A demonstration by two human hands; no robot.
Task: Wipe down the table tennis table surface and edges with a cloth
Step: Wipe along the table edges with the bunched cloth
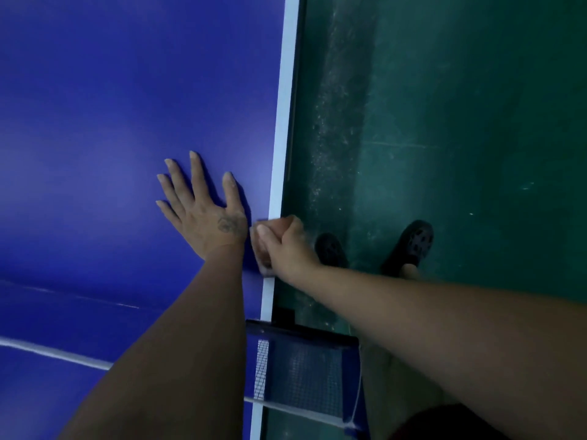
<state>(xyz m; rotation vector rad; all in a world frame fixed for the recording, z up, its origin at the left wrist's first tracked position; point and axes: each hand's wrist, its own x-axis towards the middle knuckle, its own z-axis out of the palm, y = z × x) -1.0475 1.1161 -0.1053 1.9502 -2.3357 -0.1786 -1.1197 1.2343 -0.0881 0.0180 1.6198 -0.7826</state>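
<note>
At the edge (284,122): right hand (286,246) curls fingers round cloth (265,266), to wipe.
Left hand (206,217): fingers spread flat on table (111,106), probably bracing.

Can see only a pale bit of the cloth (263,260) near the middle. Cannot see the rest, tucked under the right hand (286,242). Cannot see where the table (127,90) ends at 9, 12 and 6 o'clock. Cannot see the whole net (301,373), cut off at 6 o'clock. Can see only part of one dark shoe (330,247), at 3 o'clock from that hand, behind the arm.
</note>
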